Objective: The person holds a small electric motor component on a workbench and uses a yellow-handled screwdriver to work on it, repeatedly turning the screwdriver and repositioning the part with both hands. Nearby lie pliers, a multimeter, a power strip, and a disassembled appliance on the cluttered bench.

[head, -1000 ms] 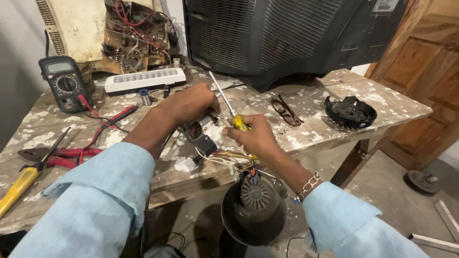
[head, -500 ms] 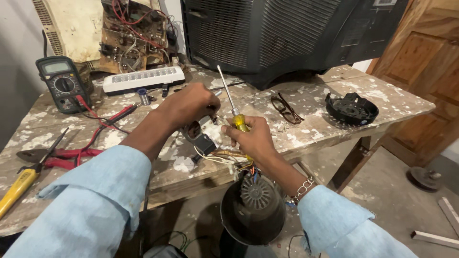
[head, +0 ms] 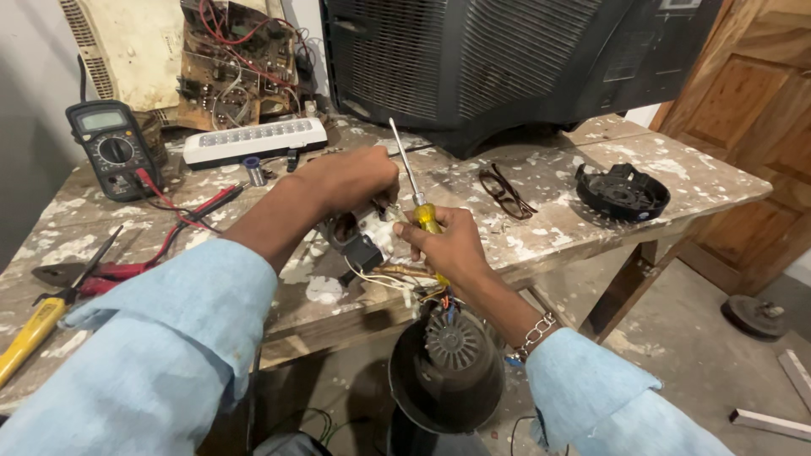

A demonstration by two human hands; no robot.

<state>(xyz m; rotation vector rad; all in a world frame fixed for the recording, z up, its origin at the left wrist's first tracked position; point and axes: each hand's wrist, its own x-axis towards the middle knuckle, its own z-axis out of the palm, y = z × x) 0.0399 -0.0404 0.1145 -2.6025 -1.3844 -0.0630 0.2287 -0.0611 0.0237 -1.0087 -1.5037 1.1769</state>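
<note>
I see a big black ribbed housing (head: 507,59) at the back of the paint-flecked bench (head: 591,169), and beside it a cream casing (head: 135,42) that contains a bare circuit board (head: 241,59) strung with red wires. Below the bench edge sits my dark motor (head: 448,367), coloured wires running up from its top. My left hand (head: 346,179) is closed over a small grey part (head: 359,241) on the bench just above the motor. My right hand (head: 452,245) is wrapped tight round a yellow-handled screwdriver (head: 412,190), shaft pointing up and away. A black round cap (head: 623,192) lies open side up at the right; what is in it I cannot tell. Further left: white light bar (head: 253,141), multimeter (head: 114,148), glasses (head: 504,190).
</note>
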